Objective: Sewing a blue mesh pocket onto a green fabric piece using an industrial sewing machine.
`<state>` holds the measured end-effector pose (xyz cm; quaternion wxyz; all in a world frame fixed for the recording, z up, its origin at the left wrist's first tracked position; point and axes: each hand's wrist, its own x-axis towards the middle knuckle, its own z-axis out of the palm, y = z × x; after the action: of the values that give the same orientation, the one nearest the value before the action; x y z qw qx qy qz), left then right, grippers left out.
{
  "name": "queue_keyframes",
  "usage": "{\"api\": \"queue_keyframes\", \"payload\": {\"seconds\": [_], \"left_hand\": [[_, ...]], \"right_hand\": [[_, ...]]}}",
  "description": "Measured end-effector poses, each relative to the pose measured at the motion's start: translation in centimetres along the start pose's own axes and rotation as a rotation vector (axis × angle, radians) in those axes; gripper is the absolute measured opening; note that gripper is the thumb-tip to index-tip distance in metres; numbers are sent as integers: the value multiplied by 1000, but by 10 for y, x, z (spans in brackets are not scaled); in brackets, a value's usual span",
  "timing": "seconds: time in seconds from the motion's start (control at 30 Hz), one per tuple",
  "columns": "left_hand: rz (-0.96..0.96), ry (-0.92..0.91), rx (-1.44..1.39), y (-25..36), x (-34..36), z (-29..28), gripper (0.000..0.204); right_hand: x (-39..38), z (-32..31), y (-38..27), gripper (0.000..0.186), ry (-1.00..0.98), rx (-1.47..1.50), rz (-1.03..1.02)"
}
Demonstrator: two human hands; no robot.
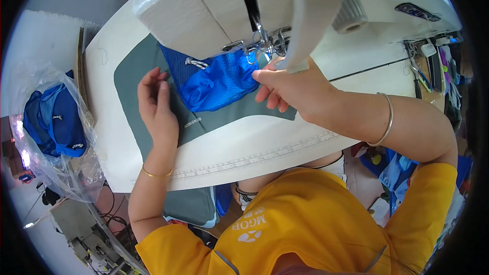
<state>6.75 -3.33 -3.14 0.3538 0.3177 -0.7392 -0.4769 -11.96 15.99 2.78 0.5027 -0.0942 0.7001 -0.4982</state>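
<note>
A white sewing machine (198, 7) hangs over a dark grey-green fabric panel (130, 84). On the panel, under the presser foot (262, 43), lies blue fabric (219, 84) with mesh and a white cord (196, 62). My left hand (158, 107) rests at the panel's left part, beside the mesh, fingers loosely bent and apart. My right hand (288, 86) is at the blue fabric's right edge by the needle, fingers curled and thumb on that edge; what it grips is partly hidden.
A white table (104, 153) with a printed ruler carries the work. At left, a clear bag (86, 173) holds blue items (53, 122). Tools (425, 74) sit at the right edge. More fabric (387, 178) lies below right; cables and metal equipment (86, 229) are at lower left.
</note>
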Motion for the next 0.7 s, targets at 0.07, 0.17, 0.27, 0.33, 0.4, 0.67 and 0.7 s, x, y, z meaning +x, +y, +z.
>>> {"api": "queue_keyframes", "payload": {"seconds": [0.07, 0.17, 0.27, 0.33, 0.4, 0.67, 0.7], "left_hand": [[20, -64, 20, -4, -4, -4, 32], [104, -72, 303, -3, -4, -3, 34], [176, -70, 381, 5, -6, -3, 36], [743, -102, 700, 28, -5, -1, 37], [1071, -330, 659, 55, -12, 20, 35], [1044, -430, 615, 44, -10, 64, 33], [1034, -420, 611, 46, -9, 64, 32]], "right_hand": [[4, 4, 1, 16, 30, 8, -3], [7, -1, 7, 14, 32, -42, -55], [8, -5, 14, 14, -9, -79, -126], [10, -7, 15, 14, -17, -54, -153], [9, -5, 18, 15, -42, -75, -198], [9, -7, 18, 20, -21, -85, -267], [6, -8, 14, 18, -37, -104, -251]]}}
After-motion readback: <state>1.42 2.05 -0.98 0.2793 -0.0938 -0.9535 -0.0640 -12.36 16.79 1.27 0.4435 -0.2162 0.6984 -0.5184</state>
